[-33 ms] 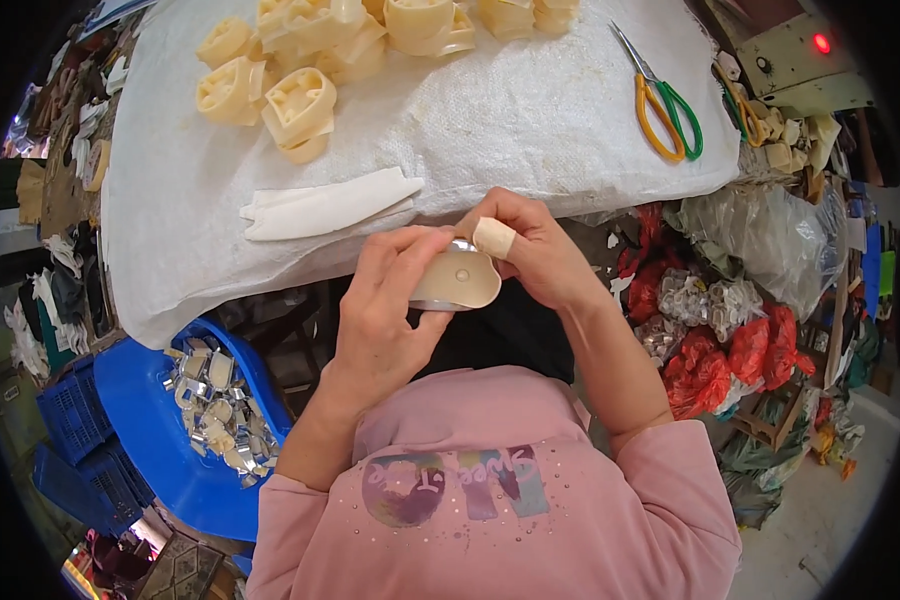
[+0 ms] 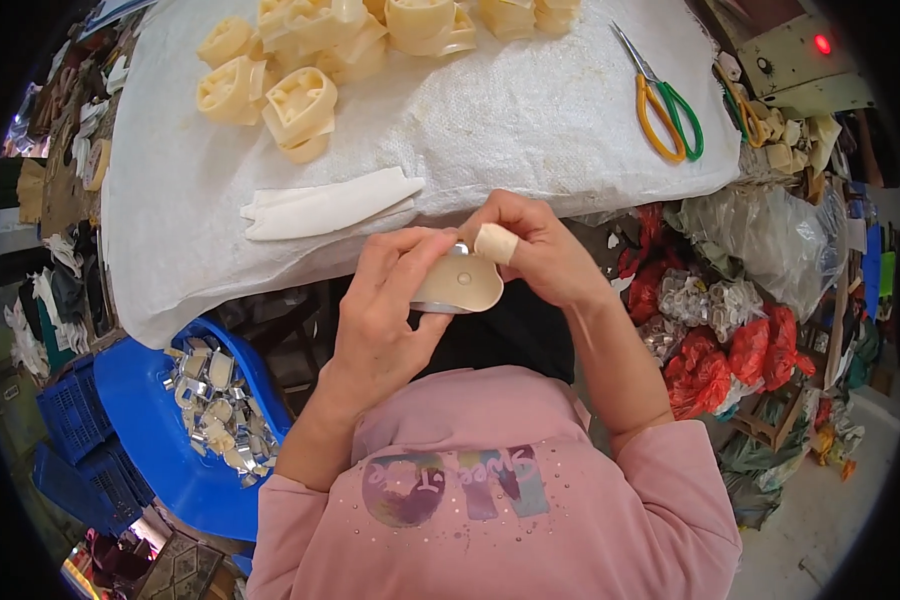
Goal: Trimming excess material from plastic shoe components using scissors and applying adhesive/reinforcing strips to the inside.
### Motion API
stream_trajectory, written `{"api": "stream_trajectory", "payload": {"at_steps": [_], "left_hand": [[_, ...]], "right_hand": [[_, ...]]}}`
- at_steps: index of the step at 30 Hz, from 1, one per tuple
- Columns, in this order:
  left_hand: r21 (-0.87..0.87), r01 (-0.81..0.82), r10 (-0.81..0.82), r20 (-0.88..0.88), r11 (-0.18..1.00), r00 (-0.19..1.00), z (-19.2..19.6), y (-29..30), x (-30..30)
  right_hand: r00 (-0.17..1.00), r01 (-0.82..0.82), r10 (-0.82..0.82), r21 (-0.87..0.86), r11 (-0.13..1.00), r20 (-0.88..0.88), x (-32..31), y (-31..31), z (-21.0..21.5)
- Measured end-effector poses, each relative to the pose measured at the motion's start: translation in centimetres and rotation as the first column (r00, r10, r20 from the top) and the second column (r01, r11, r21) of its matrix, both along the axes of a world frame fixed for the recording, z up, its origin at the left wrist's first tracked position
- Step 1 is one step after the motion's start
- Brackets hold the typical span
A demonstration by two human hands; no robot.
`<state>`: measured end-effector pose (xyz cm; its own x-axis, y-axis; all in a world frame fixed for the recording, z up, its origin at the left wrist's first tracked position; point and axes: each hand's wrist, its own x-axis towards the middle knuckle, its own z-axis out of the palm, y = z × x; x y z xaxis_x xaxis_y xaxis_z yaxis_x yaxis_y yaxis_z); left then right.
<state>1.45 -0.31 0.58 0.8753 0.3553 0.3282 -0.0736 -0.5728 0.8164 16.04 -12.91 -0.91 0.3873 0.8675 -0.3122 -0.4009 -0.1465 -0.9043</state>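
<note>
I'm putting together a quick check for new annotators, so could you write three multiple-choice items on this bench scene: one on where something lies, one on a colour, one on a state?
1. Where do the scissors lie?
A. In the blue tub
B. On the white cloth, to the person's right
C. In the left hand

2. What colours are the scissor handles?
A. Orange and green
B. Both black
C. Red and white

3. How is the cream plastic piece held?
A. It lies free on the cloth
B. In one hand only
C. Between both hands

Answers:
1 B, they rest on the white cloth near its right edge.
2 A, one loop is orange, the other green.
3 C, the left hand and right hand both grip it, in front of the table edge; the right thumb has tape wrapped round it.
</note>
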Motion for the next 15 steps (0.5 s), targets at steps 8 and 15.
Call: {"api": "stream_trajectory", "payload": {"at_steps": [8,15], "left_hand": [[0.064,0.010,-0.010,-0.012,0.998,1.000,-0.2,0.3,0.0],[0.084,-0.072,0.061,0.127,0.994,0.990,-0.9,-0.9,0.6]], "right_hand": [[0.674,-0.037,-0.060,0.115,0.993,0.736,-1.3,0.2,-0.3],[0.999,-0.030,0.035,0.197,0.980,-0.022,-1.2,-1.6,-0.9]]}}
